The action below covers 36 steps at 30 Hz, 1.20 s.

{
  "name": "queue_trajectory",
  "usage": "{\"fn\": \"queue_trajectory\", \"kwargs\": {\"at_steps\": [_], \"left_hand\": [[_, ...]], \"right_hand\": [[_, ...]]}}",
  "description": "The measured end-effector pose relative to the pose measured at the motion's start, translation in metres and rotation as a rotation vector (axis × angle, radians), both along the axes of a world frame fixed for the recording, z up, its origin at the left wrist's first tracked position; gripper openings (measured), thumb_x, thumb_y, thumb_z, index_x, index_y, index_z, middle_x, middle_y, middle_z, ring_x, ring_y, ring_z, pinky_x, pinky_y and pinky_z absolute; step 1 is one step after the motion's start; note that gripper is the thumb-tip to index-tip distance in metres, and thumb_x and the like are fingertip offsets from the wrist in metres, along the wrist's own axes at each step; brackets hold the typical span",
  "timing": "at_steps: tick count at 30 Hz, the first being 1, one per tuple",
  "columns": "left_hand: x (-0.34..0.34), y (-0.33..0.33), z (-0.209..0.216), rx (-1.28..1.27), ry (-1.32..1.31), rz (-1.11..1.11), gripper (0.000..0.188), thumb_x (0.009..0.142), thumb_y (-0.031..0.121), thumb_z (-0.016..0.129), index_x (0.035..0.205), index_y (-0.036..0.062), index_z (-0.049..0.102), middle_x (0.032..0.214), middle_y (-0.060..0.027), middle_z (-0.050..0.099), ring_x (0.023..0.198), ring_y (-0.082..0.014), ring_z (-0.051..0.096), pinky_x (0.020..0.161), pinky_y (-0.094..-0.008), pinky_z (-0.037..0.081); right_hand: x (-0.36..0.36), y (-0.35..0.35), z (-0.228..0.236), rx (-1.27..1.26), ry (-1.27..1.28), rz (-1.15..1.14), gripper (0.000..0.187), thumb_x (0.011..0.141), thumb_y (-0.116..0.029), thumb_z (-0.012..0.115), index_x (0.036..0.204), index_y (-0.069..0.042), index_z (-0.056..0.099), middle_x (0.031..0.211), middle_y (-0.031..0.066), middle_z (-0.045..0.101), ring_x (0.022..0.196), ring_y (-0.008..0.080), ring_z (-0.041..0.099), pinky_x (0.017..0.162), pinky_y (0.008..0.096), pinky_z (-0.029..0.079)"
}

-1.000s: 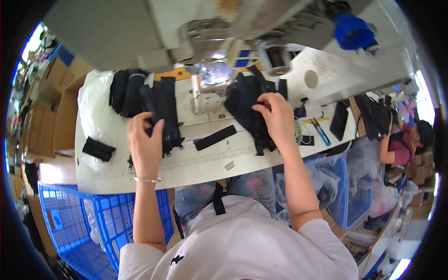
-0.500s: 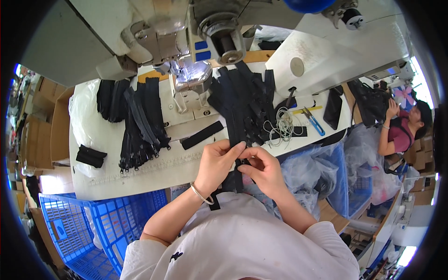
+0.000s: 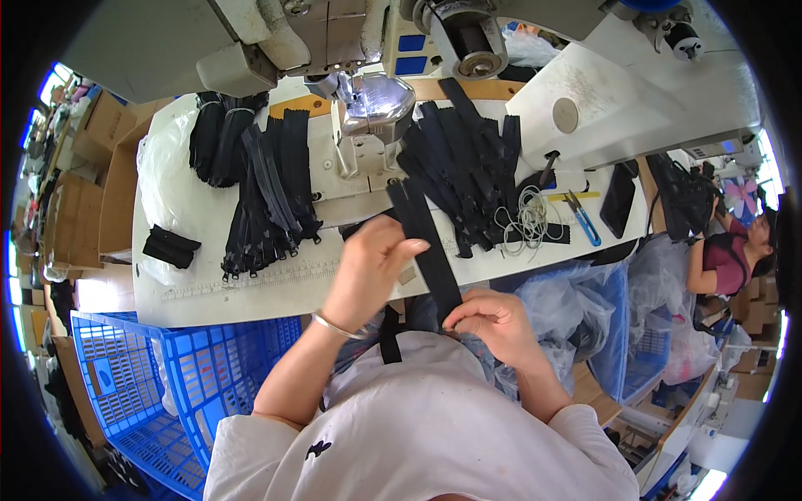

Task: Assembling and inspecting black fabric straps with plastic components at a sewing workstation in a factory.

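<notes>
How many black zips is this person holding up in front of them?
1 visible: the black zip slants between the left hand, at about its middle, and the right hand, which pinches its lower end. Another could be hidden behind it.

A long black zipper strip (image 3: 437,265) slants fairly straight from far left to near right, its near end reaching past the table's (image 3: 200,307) near edge.

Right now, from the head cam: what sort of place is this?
Most likely a sewing workshop: there's a sewing machine over the table, zippers piled beside it, and blue-handled snips next to a tangle of cord.
</notes>
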State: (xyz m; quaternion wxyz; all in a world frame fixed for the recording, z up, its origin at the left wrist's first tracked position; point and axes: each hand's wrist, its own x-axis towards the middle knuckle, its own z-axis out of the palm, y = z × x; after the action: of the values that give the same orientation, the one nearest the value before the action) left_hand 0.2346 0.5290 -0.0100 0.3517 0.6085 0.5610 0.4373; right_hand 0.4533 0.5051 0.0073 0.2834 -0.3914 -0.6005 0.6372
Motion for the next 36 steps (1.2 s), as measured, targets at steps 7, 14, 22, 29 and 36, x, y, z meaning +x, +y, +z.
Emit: {"fn": "queue_trajectory", "kwargs": {"at_steps": [7,14,22,29,36], "left_hand": [[-0.035,0.005,-0.014,0.094,0.551,0.234,0.017,0.074,0.007,0.07,0.083,-0.0033,0.06,0.084,-0.016,0.058,0.078,-0.0345,0.059,0.072,-0.0391,0.047],[-0.037,-0.009,0.001,-0.139,-0.251,0.182,0.014,0.08,0.003,0.068,0.09,-0.0056,0.064,0.074,-0.0112,0.062,0.062,-0.0193,0.062,0.059,-0.0284,0.052],[-0.034,-0.045,0.002,-0.377,-0.838,0.265,0.017,0.088,0.007,0.063,0.092,-0.0092,0.063,0.071,-0.0096,0.063,0.057,-0.0159,0.064,0.053,-0.027,0.056],[-0.032,-0.051,0.006,-0.348,-0.806,0.266,0.022,0.091,0.008,0.057,0.101,-0.0109,0.063,0.081,-0.0113,0.066,0.06,-0.0155,0.065,0.055,-0.0241,0.056],[-0.032,-0.047,0.001,-0.355,-0.785,0.244,0.023,0.091,0.006,0.055,0.106,-0.0104,0.061,0.089,-0.0106,0.066,0.061,-0.0137,0.065,0.054,-0.0233,0.056]], "right_hand": [[0.014,0.006,-0.001,-0.138,0.127,-0.243,0.034,0.081,0.005,0.064,0.115,0.0,0.061,0.088,0.0078,0.063,0.075,0.0144,0.063,0.068,0.026,0.051],[0.015,0.005,-0.004,-0.163,-0.079,-0.176,0.004,0.079,0.005,0.066,0.083,0.007,0.065,0.078,0.0064,0.064,0.072,0.0134,0.063,0.066,0.024,0.05],[-0.038,0.024,0.014,0.272,-0.228,0.066,0.006,0.08,0.0,0.067,0.086,0.002,0.066,0.077,0.0058,0.065,0.07,0.0118,0.063,0.066,0.0234,0.049],[-0.086,0.039,0.022,0.012,0.02,0.083,0.016,0.083,0.0,0.065,0.099,0.003,0.065,0.087,0.0075,0.069,0.081,0.0127,0.066,0.075,0.025,0.052],[-0.084,0.042,0.0,0.03,-0.07,0.072,0.012,0.084,-0.005,0.067,0.092,0.003,0.064,0.084,0.0059,0.067,0.074,0.0094,0.062,0.069,0.0225,0.05]]}}
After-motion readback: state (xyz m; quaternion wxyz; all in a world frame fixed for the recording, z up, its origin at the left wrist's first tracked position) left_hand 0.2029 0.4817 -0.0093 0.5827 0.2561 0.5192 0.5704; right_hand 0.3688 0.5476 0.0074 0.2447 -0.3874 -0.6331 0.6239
